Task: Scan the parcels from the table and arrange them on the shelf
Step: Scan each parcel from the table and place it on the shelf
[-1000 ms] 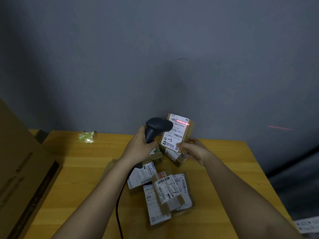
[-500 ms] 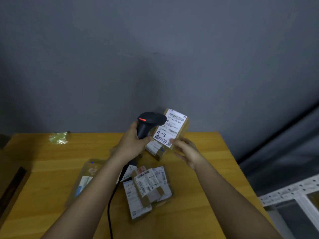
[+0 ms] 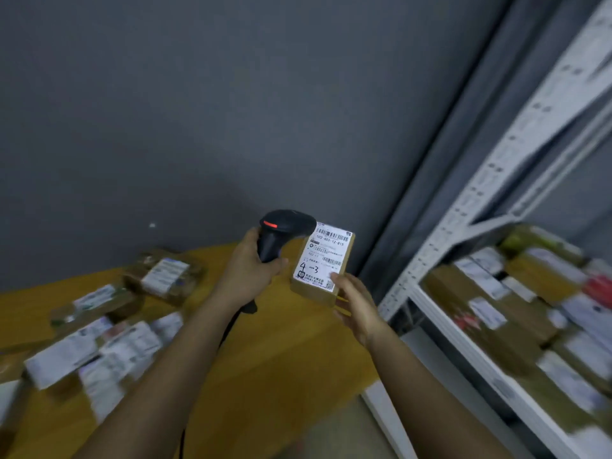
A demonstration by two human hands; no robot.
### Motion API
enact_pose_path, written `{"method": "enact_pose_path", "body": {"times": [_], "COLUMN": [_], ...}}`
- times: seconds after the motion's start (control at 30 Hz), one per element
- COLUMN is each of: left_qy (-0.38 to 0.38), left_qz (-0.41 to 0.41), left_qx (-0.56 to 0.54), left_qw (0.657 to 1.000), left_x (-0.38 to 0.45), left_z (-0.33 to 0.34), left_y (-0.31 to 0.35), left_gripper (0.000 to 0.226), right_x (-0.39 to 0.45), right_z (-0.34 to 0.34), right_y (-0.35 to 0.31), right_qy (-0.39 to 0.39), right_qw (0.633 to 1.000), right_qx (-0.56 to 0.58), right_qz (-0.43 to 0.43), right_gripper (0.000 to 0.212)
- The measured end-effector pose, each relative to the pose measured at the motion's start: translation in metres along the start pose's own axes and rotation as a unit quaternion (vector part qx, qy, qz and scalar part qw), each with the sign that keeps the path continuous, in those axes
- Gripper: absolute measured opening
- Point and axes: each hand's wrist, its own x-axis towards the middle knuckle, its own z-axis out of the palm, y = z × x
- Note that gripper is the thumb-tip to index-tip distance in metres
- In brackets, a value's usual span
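My right hand (image 3: 356,301) holds a small brown parcel (image 3: 323,265) upright by its lower edge; its white label with barcodes and a handwritten "4-3" faces me. Just left of it, my left hand (image 3: 248,270) grips a black barcode scanner (image 3: 281,230) with a red light on top, its head close to the label's top left corner. Several more labelled parcels (image 3: 99,339) lie blurred on the wooden table (image 3: 271,352) at the lower left. At the right stands a white metal shelf (image 3: 463,332).
The shelf holds several brown parcels (image 3: 516,306) packed close together. A grey wall fills the background. The scanner's black cable (image 3: 231,323) runs down under my left forearm. Grey floor shows between the table's right edge and the shelf.
My view has swung to the right, so the shelf has come into sight and the table has slid left. Both hands keep the scanner and parcel; the red scan line has gone.
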Motion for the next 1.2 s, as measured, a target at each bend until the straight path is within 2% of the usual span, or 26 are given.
{"method": "enact_pose_path", "body": {"times": [0.2, 0.3, 0.53, 0.67, 0.87, 0.97, 1.07, 1.1, 1.2], "left_qy": [-0.089, -0.122, -0.199, -0.231, -0.266, -0.286, -0.301, -0.306, -0.317], "left_qz": [0.052, 0.078, 0.089, 0.085, 0.119, 0.133, 0.134, 0.134, 0.13], "left_qx": [-0.024, -0.026, -0.007, -0.005, -0.002, -0.009, 0.004, 0.009, 0.018], "left_qw": [0.994, 0.989, 0.976, 0.969, 0.957, 0.949, 0.944, 0.942, 0.939], "left_x": [-0.005, -0.011, -0.006, 0.01, 0.059, 0.086, 0.111, 0.118, 0.135], "left_z": [0.159, 0.223, 0.319, 0.367, 0.44, 0.469, 0.492, 0.499, 0.515], "left_y": [0.039, 0.057, 0.085, 0.09, 0.101, 0.109, 0.115, 0.116, 0.114], "left_gripper": [0.04, 0.041, 0.037, 0.042, 0.045, 0.044, 0.041, 0.042, 0.047], "right_x": [-0.053, -0.076, -0.093, -0.081, -0.046, -0.016, 0.017, 0.027, 0.043], "right_z": [-0.172, -0.241, -0.342, -0.387, -0.458, -0.497, -0.527, -0.533, -0.538], "right_y": [0.021, 0.026, 0.025, 0.031, 0.01, -0.014, -0.03, -0.031, -0.028], "right_qy": [0.114, 0.177, 0.259, 0.305, 0.356, 0.374, 0.407, 0.418, 0.403], "right_qw": [0.993, 0.983, 0.961, 0.942, 0.92, 0.922, 0.913, 0.908, 0.911], "right_qx": [0.028, 0.044, 0.091, 0.135, 0.161, 0.096, -0.018, -0.039, -0.085], "right_qz": [-0.015, -0.014, 0.027, 0.03, 0.025, 0.034, 0.034, 0.02, -0.005], "right_gripper": [0.028, 0.034, 0.028, 0.026, 0.019, 0.029, 0.024, 0.027, 0.079]}}
